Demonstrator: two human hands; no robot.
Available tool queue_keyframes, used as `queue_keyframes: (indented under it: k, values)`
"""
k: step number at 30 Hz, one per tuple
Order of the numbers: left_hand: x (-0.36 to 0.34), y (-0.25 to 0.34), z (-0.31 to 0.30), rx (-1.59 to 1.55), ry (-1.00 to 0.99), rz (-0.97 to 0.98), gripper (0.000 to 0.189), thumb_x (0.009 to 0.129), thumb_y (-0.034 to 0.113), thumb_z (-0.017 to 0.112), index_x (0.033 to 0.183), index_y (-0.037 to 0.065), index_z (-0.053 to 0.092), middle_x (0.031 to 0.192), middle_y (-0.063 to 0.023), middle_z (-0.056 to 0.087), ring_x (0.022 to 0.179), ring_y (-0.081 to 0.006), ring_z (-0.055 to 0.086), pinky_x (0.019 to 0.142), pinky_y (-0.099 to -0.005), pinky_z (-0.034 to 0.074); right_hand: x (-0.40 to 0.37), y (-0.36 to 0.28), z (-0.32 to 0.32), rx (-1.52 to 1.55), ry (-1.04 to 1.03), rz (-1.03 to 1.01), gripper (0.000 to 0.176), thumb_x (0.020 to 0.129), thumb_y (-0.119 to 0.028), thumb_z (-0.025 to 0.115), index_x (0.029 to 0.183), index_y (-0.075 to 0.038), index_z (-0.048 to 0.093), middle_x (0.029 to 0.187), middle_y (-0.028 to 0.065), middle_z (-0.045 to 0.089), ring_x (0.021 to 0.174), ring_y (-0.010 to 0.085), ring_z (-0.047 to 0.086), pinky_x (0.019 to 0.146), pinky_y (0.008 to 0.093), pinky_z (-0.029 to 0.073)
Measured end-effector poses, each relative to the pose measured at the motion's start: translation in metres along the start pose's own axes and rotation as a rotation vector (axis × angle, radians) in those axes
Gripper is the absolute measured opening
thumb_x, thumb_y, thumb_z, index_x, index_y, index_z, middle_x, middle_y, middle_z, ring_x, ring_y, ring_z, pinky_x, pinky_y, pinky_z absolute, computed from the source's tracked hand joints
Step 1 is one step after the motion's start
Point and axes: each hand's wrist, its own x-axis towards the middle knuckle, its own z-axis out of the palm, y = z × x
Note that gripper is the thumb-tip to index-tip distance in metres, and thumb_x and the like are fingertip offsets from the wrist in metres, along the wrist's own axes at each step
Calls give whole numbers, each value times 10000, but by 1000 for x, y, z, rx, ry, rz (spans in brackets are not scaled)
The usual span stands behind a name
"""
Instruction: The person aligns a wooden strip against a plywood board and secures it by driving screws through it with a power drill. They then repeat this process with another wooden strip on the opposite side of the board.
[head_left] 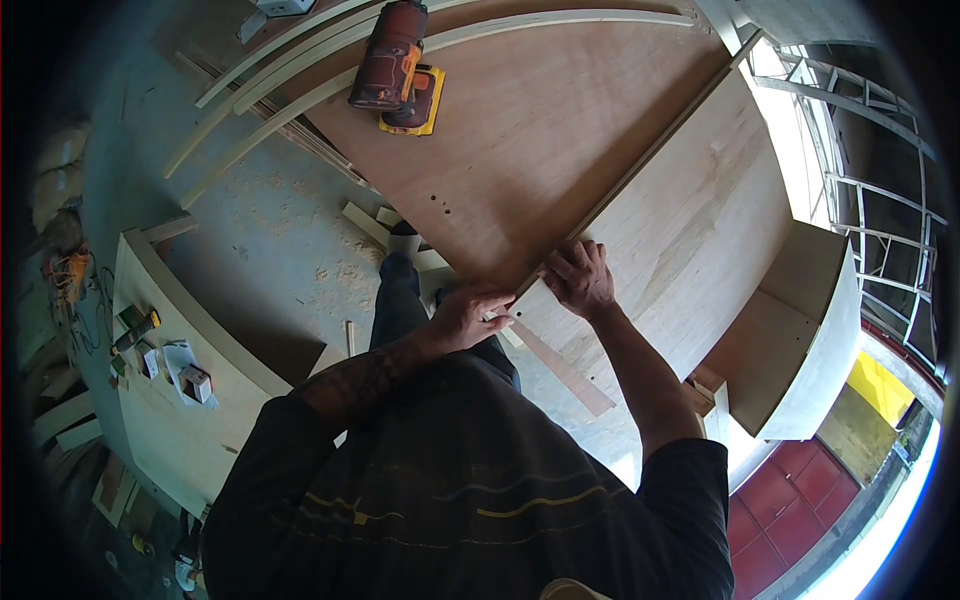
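Dark short-sleeved shirt [450, 500], worn by the person, with thin yellow and grey lines across it; nearest the camera.

Left hand [472, 316]: at the near corner of the pale panel, fingers bent and drawn together; whether they pinch something small cannot be told.

Right hand [582, 280]: just beside the left, on the panel's edge, fingers curled down over the edge strip.

Pale panel [680, 225], wooden: to the right of and beyond the hands. Long axis diagonal, from the near corner by the hands to the far upper right. Dark holes near its near end.

Edge strip [668, 142], narrow, wooden: along the panel's left side, parallel to that axis, its far end pointing to the upper right.

Brown panel [520, 130]: meets the strip on the left; small cluster of holes near its left edge.

Power tool [390, 60], dark red with yellow-edged base: lying on the brown panel, well apart from the hands, body pointing away from the person.

Curved strips [290, 62], several, pale: beside and beneath the tool.

Curved-fronted unit [185, 440], at left: bears a yellow-and-black hand tool [136, 332] and small boxes [195, 383].

Floor [290, 215]: grey, strewn with shavings.
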Motion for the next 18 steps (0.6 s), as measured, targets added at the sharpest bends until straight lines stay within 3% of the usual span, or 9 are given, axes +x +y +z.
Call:
queue_keyframes:
  k: [6, 9, 11, 14, 16, 18]
  values:
    - [6, 7, 9, -88, 30, -59, 340, 892, 122, 862, 1170, -26, 732, 920, -115, 706, 785, -239, 687, 717, -367, 566, -5, 5, 7, -25, -41, 33, 222, 928, -343, 769, 1100, -205, 752, 1239, 63, 636, 1048, 323, 606, 853, 476, 482]
    - [16, 6, -8, -77, -110, -120, 321, 938, 173, 819, 1174, -24, 728, 951, -139, 735, 838, -282, 741, 757, -387, 597, -4, 6, 6, 29, 8, 45, 232, 948, -333, 745, 1140, -203, 749, 1289, 87, 623, 1086, 339, 606, 893, 480, 496]
    - [30, -7, -6, -149, -62, -282, 355, 963, 232, 792, 1183, -39, 729, 938, -148, 742, 817, -281, 745, 746, -388, 598, -5, 9, 4, 47, 58, 40, 256, 946, -332, 734, 1157, -186, 746, 1318, 100, 609, 1091, 346, 599, 905, 481, 499]
    - [110, -1, -10, 34, -23, -301, 438, 979, 304, 768, 1215, -61, 712, 961, -170, 744, 860, -284, 747, 784, -401, 602, -4, 10, 8, -29, 62, 120, 270, 933, -326, 734, 1160, -181, 746, 1306, 93, 614, 1075, 341, 593, 899, 472, 498]
    - [183, 7, 2, 117, -21, -102, 536, 971, 357, 769, 1264, -84, 679, 1087, -218, 725, 931, -314, 740, 830, -411, 600, -3, 9, 9, -44, 121, 109, 261, 916, -325, 739, 1135, -184, 753, 1262, 84, 622, 1064, 334, 588, 891, 465, 496]
    - [260, 14, 27, 156, -66, -41, 612, 962, 364, 775, 1326, -105, 624, 1232, -274, 672, 1065, -378, 701, 932, -447, 573, -4, 9, 9, 17, 114, 103, 186, 902, -287, 758, 1052, -176, 755, 1206, 71, 624, 1019, 315, 582, 850, 458, 487]
